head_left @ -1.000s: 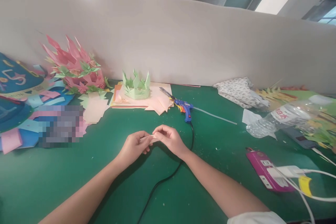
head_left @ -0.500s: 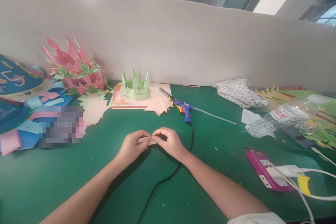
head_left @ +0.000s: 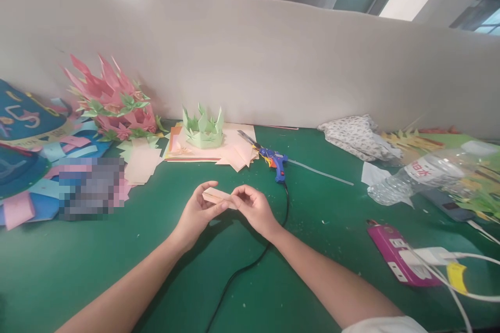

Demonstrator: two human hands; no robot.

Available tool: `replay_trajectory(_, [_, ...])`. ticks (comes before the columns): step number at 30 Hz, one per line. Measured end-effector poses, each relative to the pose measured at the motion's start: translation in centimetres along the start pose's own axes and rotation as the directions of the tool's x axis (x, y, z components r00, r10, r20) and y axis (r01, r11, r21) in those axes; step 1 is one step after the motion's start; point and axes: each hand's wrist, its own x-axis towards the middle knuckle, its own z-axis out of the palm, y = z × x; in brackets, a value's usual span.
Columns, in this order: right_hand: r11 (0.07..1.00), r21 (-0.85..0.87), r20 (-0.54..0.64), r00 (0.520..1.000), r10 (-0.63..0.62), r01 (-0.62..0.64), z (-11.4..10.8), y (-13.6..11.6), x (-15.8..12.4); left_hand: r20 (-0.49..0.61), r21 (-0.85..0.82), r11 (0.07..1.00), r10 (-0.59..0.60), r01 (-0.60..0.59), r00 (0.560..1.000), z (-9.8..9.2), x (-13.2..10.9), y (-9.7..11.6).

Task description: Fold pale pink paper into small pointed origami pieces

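A small folded piece of pale pink paper [head_left: 215,195] is held between my two hands above the green table. My left hand [head_left: 198,214] grips it with the thumb in front and fingers behind. Thumb and fingers of my right hand [head_left: 253,209] pinch its right end. Just beyond my hands, a blue glue gun [head_left: 278,162] lies with a clear glue stick [head_left: 320,172] trailing from it. Behind my left hand, a light green paper crown [head_left: 203,132] stands on a stack of coloured paper sheets [head_left: 234,151].
Pink and green paper crowns [head_left: 113,99] and blue hats [head_left: 27,114] crowd the left. At right lie a plastic bottle [head_left: 414,179], a purple power strip [head_left: 398,255] with white cables, and a patterned cloth [head_left: 351,135]. The glue gun's black cord [head_left: 242,270] runs beneath my right arm.
My hands have tilted the paper, so more of its flat face shows. The left fingers have opened out behind it. The glue gun and crowns have stayed in place.
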Motion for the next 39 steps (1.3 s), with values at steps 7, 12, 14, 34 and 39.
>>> replay_trajectory(7, [0.995,0.050,0.073,0.994,0.077,-0.080,0.3,0.5,-0.2,-0.055,-0.094,0.995,0.023,-0.028,0.998,0.1,0.1,-0.4])
replay_trajectory(12, [0.992,-0.130,0.141,0.990,0.012,0.007,0.6,-0.1,-0.4,-0.012,-0.107,0.994,0.026,-0.027,1.000,0.2,-0.1,-0.5])
replay_trajectory(14, [0.982,-0.177,0.156,0.987,-0.030,0.058,0.7,-0.5,-0.5,0.013,-0.128,0.992,0.015,-0.013,1.000,0.3,-0.1,-0.5])
replay_trajectory(34, [0.991,-0.036,-0.021,0.991,-0.132,0.131,-0.1,0.1,0.2,0.132,0.130,0.989,0.059,-0.077,0.989,0.3,0.2,-1.5])
replay_trajectory(39, [0.990,-0.005,0.071,0.987,-0.142,0.142,-0.1,0.2,0.2,0.128,0.179,0.984,-0.016,-0.007,0.992,0.1,0.2,-0.7])
